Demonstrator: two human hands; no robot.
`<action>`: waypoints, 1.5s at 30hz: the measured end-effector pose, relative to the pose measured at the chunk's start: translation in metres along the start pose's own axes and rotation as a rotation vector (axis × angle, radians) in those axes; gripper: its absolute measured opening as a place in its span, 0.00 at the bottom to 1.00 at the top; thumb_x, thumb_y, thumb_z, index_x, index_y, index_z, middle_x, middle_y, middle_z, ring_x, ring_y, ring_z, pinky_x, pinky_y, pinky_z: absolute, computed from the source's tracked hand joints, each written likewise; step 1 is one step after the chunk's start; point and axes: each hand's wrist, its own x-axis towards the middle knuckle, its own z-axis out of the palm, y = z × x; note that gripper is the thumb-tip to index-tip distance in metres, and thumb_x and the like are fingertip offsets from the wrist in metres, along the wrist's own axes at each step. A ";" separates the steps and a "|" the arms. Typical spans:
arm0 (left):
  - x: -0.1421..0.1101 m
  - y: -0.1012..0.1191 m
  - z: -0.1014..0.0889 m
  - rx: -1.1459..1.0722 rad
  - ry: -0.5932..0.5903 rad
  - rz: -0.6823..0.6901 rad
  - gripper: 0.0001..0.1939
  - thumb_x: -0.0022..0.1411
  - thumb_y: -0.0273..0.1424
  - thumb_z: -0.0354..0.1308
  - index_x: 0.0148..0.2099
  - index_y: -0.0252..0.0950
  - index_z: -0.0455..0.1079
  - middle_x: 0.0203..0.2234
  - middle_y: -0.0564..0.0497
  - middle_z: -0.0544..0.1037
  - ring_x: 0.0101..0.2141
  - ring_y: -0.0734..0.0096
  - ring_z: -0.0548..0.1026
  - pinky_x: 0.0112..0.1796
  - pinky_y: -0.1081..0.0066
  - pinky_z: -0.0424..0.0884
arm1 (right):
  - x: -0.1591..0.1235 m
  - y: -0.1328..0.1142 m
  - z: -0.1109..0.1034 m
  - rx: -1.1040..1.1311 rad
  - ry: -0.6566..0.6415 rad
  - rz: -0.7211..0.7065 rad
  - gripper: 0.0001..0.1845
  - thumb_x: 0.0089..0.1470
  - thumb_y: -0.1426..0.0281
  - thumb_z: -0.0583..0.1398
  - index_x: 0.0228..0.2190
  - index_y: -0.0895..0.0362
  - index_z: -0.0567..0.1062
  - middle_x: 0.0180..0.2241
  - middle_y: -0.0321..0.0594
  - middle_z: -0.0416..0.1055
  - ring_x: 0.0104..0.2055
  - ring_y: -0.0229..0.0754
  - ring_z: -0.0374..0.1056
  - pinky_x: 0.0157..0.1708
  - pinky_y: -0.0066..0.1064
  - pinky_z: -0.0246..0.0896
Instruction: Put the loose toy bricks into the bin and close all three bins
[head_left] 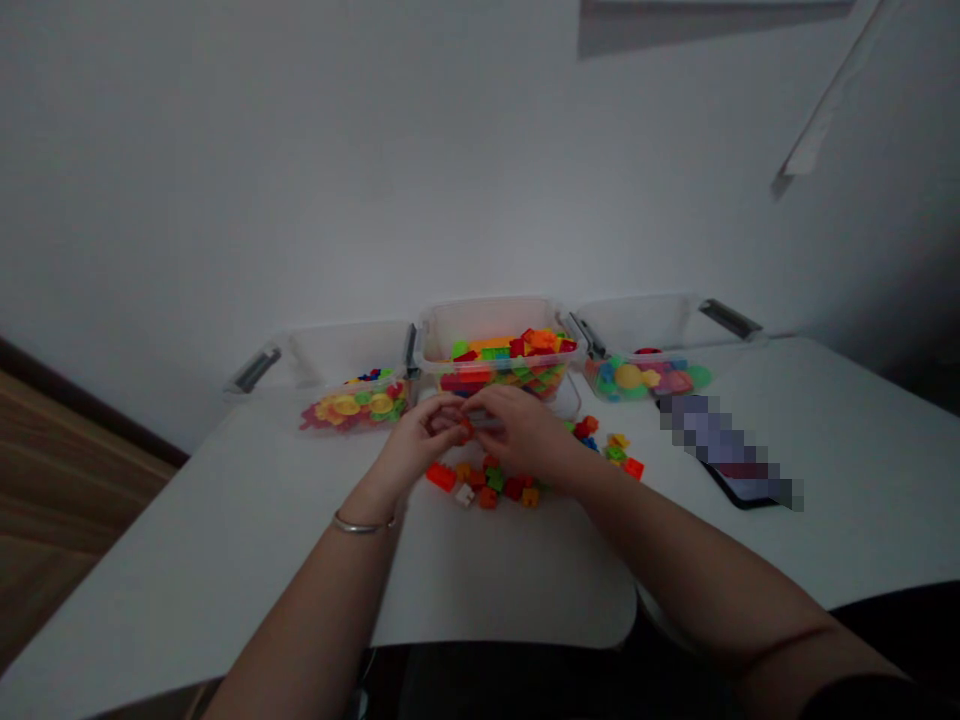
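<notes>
My left hand (424,435) and my right hand (525,428) meet over the middle of the table. The fingers of both are closed around a small orange building block (466,429), mostly hidden by them. Just below my hands lies a loose group of blocks, among them an orange-red block (441,476), a white block (464,495), a green block (496,480) and a yellow-orange block (530,497). More blocks sit right of my right wrist, including an orange-red block (634,468) and a yellow block (618,440).
Behind my hands stands a clear bin (491,310) full of blocks. A left bin (337,340) and a right bin (637,315) hold other colourful plastic pieces. A phone (720,450), partly pixelated, lies on the white table (487,590) at right. The wall (450,150) rises behind.
</notes>
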 end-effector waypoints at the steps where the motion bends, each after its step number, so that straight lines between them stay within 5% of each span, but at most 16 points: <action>1: 0.000 -0.001 0.000 -0.014 -0.001 -0.009 0.22 0.49 0.31 0.67 0.47 0.35 0.69 0.32 0.52 0.77 0.29 0.74 0.76 0.32 0.73 0.72 | -0.001 0.000 0.004 0.000 -0.034 0.015 0.12 0.54 0.73 0.61 0.42 0.57 0.73 0.44 0.44 0.74 0.47 0.45 0.68 0.47 0.36 0.63; 16: -0.001 -0.001 0.004 -0.040 -0.050 -0.103 0.24 0.49 0.33 0.67 0.48 0.37 0.65 0.28 0.55 0.75 0.27 0.73 0.75 0.28 0.74 0.70 | -0.006 -0.005 0.017 -0.046 -0.108 0.172 0.12 0.52 0.69 0.65 0.39 0.57 0.72 0.41 0.42 0.73 0.43 0.44 0.68 0.40 0.34 0.61; 26: -0.001 -0.002 0.003 0.017 -0.064 -0.035 0.23 0.49 0.34 0.66 0.48 0.36 0.66 0.35 0.51 0.76 0.31 0.72 0.75 0.32 0.72 0.70 | -0.005 0.002 0.022 0.117 -0.089 0.093 0.12 0.50 0.78 0.60 0.39 0.57 0.74 0.41 0.43 0.71 0.42 0.41 0.67 0.42 0.33 0.64; 30: -0.003 0.000 -0.003 0.190 -0.049 -0.035 0.21 0.53 0.38 0.62 0.48 0.35 0.67 0.29 0.53 0.73 0.25 0.75 0.68 0.25 0.75 0.64 | 0.002 0.011 0.003 0.103 0.019 0.028 0.15 0.47 0.82 0.58 0.38 0.57 0.75 0.40 0.43 0.73 0.45 0.43 0.68 0.46 0.36 0.64; 36: -0.009 0.015 -0.020 0.564 -0.275 -0.157 0.15 0.56 0.40 0.60 0.41 0.35 0.72 0.26 0.54 0.72 0.26 0.72 0.68 0.27 0.73 0.64 | 0.006 0.023 -0.049 -0.064 0.377 0.097 0.19 0.50 0.77 0.56 0.46 0.56 0.72 0.44 0.45 0.74 0.44 0.45 0.70 0.46 0.38 0.66; 45: -0.015 0.003 -0.040 0.626 -0.536 -0.258 0.21 0.47 0.38 0.66 0.44 0.36 0.72 0.27 0.54 0.74 0.27 0.70 0.70 0.28 0.74 0.65 | 0.004 0.044 -0.055 -0.212 0.352 0.091 0.19 0.54 0.78 0.52 0.44 0.56 0.75 0.46 0.46 0.74 0.51 0.48 0.67 0.55 0.45 0.60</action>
